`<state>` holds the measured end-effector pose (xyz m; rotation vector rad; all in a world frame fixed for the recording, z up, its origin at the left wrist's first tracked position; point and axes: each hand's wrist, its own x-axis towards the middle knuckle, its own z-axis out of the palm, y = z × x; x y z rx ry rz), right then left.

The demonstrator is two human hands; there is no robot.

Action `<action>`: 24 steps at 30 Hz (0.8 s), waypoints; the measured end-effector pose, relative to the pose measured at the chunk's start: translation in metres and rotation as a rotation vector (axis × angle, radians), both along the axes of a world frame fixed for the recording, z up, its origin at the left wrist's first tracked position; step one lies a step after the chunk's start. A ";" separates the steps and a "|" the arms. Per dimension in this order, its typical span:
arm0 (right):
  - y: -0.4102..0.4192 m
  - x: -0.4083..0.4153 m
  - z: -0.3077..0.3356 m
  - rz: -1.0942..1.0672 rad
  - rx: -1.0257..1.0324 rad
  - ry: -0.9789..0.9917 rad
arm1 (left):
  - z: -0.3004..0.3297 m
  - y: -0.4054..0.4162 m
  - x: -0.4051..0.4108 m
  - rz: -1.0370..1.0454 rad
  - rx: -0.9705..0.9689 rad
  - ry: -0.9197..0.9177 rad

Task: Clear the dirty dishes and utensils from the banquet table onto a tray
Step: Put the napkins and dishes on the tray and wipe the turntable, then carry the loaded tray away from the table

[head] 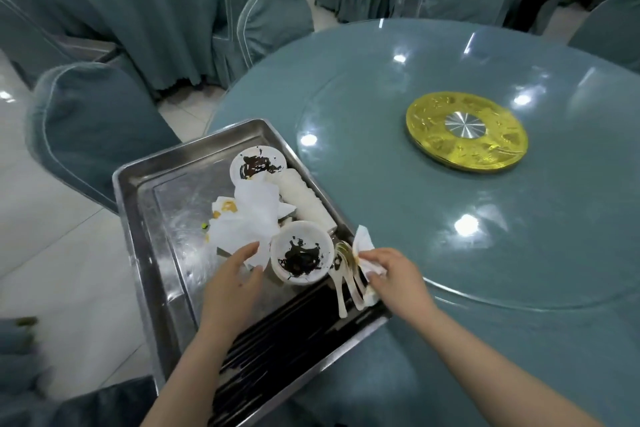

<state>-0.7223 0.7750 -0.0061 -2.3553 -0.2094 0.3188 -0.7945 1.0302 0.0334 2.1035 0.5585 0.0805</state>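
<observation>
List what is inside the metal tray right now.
The tray holds two sauce-smeared white bowls, crumpled napkins, white spoons and black chopsticks. The napkins cover whatever lies beneath them. The right hand pinches another napkin.

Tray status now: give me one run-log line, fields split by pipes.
tray: holds dirty bowls, napkins, spoons, chopsticks | left hand: open over napkins | right hand: pinching soiled napkin at tray edge
</observation>
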 end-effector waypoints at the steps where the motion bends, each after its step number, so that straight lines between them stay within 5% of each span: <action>1: 0.012 -0.003 -0.002 0.009 0.000 0.009 | -0.002 0.005 -0.005 0.018 -0.022 0.004; 18: 0.064 -0.023 -0.020 -0.115 0.149 0.256 | -0.033 0.046 -0.034 0.086 -0.065 0.015; 24: 0.042 -0.007 -0.008 -0.233 0.099 0.088 | -0.041 0.051 -0.040 0.122 -0.093 0.015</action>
